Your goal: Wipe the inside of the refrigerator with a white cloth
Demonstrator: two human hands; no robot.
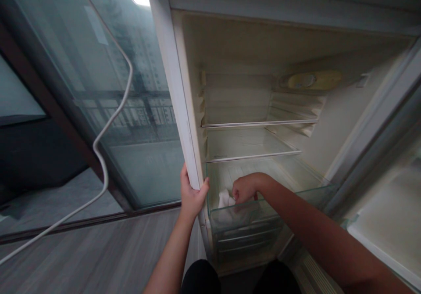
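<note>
An open fridge shows two glass shelves (256, 123) and, beneath them, a clear drawer (305, 193). My left hand (193, 195) grips the left edge of the fridge body (186, 131), thumb on the inner side and fingers round the outside. Inside the drawer, near its front left corner, my right hand (245, 189) is closed on a crumpled white cloth (225, 198). Part of the cloth shows through the clear front panel. The fingertips of my right hand are partly hidden.
A yellowish lamp cover (311, 80) is on the fridge's inner wall at upper right. The open door (388, 232) stands at the right. A white cable (98, 145) hangs before glass sliding doors (144, 166) at the left. My knees are below the drawer.
</note>
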